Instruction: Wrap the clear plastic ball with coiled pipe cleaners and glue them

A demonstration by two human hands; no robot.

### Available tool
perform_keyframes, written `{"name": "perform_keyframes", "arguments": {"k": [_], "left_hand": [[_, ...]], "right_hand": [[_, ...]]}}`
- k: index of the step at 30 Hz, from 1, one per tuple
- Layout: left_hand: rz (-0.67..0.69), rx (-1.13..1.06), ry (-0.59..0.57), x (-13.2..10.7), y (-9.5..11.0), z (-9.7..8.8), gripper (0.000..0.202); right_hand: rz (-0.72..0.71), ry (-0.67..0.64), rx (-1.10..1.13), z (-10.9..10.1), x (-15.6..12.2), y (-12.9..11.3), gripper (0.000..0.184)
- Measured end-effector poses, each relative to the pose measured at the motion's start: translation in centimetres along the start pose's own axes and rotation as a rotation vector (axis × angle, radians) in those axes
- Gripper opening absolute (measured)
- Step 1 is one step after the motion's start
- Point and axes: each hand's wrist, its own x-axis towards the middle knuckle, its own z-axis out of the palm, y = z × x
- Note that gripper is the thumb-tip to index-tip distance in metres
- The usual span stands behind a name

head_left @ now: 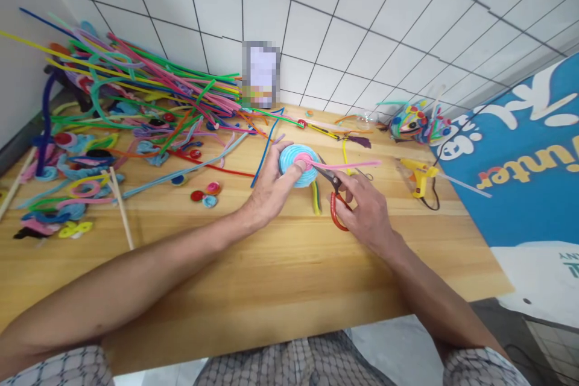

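My left hand is closed around a round coil of light-blue pipe cleaner with a pink centre, its thumb pressed on the pink part. From that centre a straight pink pipe cleaner sticks out to the right. In my right hand is a pair of red-handled scissors. The dark blades point up and left, close to where the pink strand leaves the coil; whether they touch it I cannot tell. Below the coil, a short green and yellow piece lies on the table.
A big heap of coloured pipe cleaners covers the back left. A pixelated phone-like object leans on the tiled wall. To the right lie a yellow glue gun with a cable and a colourful ball-like craft. Small coils rest left of my hands.
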Motion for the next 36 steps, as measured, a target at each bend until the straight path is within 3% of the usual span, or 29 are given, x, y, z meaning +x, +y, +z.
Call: {"name": "perform_keyframes", "arguments": {"k": [9,19,28,36], "left_hand": [[0.043,0.047,0.034,-0.6,-0.1,0.7,0.046],[0.041,0.072,-0.069,-0.7,-0.5,0.6,0.053],[-0.065,-0.038,-0.182,-0.4,-0.2,0.2,0.062],[-0.039,0.011,-0.131,-0.3,-1.0,0.4,0.06]], "right_hand": [[-0.018,0.01,-0.049,0.2,-0.2,-0.1,0.049],[-0.047,-0.005,-0.099,0.1,0.2,0.2,0.04],[-0.092,-0.031,-0.164,-0.3,0.6,0.6,0.041],[-0.102,-0.045,-0.232,-0.2,0.8,0.3,0.039]]}}
